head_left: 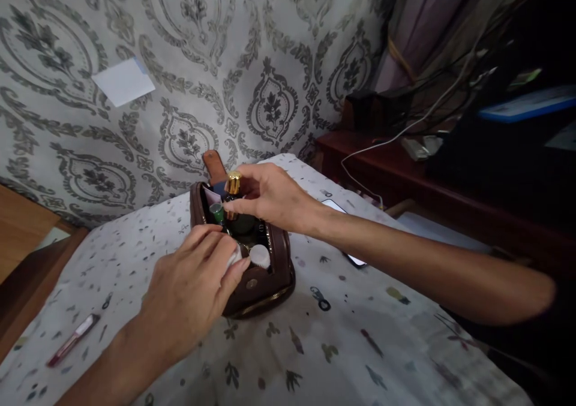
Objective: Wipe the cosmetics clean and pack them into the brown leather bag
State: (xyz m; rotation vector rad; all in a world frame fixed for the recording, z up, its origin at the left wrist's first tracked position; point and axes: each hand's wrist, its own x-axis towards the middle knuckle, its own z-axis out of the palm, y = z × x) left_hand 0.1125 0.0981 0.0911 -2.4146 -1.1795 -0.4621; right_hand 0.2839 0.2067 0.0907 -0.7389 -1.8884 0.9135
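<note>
A brown zip bag [281, 268] lies unzipped on the patterned cloth, packed with small bottles and jars. My right hand [276, 199] pinches a dark little bottle with a shiny gold cap [234, 182] over the bag's far part. Across the bag's left side, my left hand [191, 277] has its fingers curled, close to a white rounded item. What its fingertips hold is partly hidden. A green-topped bottle [216, 212] stands between the two hands. Inside the near end sits a white round lid [260, 255]. A brown flap [214, 166] sticks up behind.
A phone [355, 259] lies partly behind my right forearm. Near the left edge of the cloth [279, 364] is a slim tube [72, 340]. To the right stands a dark red desk [335, 148] with a white cable [405, 130]. Patterned wallpaper [198, 70] rises behind.
</note>
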